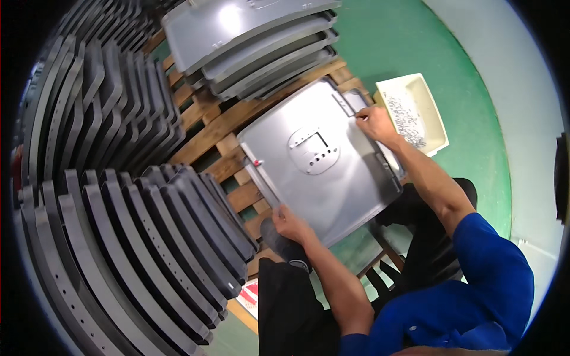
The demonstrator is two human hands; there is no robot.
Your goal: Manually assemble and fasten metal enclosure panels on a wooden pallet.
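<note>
A grey sheet-metal panel (270, 142) with a rounded, punched cut-out area lies before me, one side toward my legs. My left hand (289, 225) is closed on its near left edge, beside a narrow side flange (261, 181). A small red spot (257, 162) shows farther up that edge. Over the opposite edge, my right hand (376, 123) has its fingers pinched together near a long slot. Whatever is between those fingertips is too small or hidden to make out. Close by the right hand stands a cream plastic bin (440, 121) with many small metal pieces inside.
Wooden pallet slats (228, 165) lie under and beside the panel. Similar panels are stacked flat (267, 44) at the far side. Rows of upright grey panels (133, 231) crowd the left. Green floor (386, 35) and a pale wall (504, 59) are on the right.
</note>
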